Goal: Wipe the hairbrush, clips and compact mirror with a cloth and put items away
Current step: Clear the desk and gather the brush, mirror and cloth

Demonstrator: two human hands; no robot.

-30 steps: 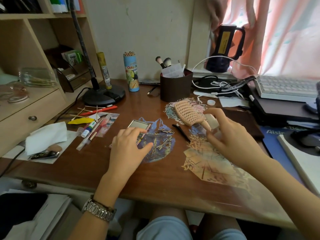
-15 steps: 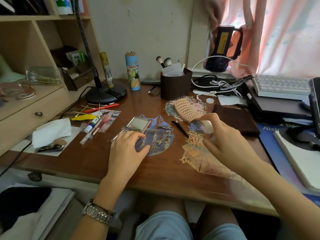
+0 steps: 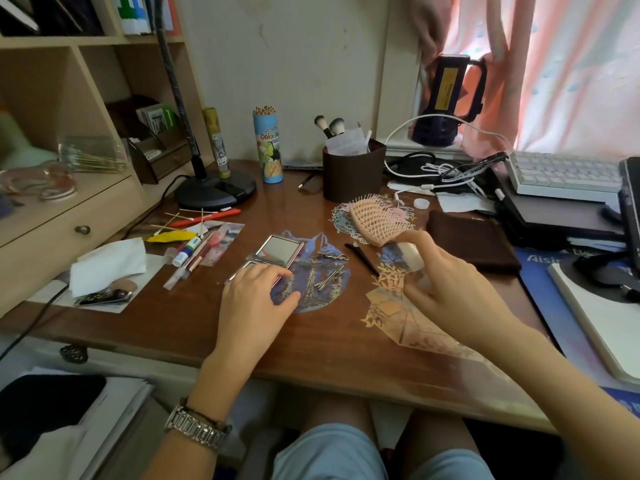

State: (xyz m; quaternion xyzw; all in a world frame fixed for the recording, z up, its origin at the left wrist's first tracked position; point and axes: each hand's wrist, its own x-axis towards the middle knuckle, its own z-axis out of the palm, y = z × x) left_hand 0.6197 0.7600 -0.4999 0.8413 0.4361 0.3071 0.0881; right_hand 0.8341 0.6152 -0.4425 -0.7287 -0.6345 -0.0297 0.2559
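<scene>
A peach vented hairbrush [image 3: 375,220] is lifted just above the desk, and my right hand [image 3: 446,282] grips its pale handle. An open compact mirror [image 3: 278,251] lies at the desk's middle. My left hand [image 3: 256,303] rests flat on the mirror's lower half, fingers spread. Several metal hair clips [image 3: 329,275] lie on a blue sticker right of the mirror. A black clip [image 3: 362,256] lies beside them. A dark brown cloth [image 3: 471,244] is folded at the right, behind the brush.
A brown holder [image 3: 353,171] with makeup brushes stands behind the hairbrush. A lamp base [image 3: 214,194], pencil tube [image 3: 268,147], pens and cotton swabs [image 3: 194,223] fill the left. White tissue [image 3: 107,265] lies far left. A keyboard [image 3: 564,178], cables and notebooks crowd the right.
My right hand has closed on the hairbrush handle and raised the brush slightly. My left hand has stayed on the compact mirror.
</scene>
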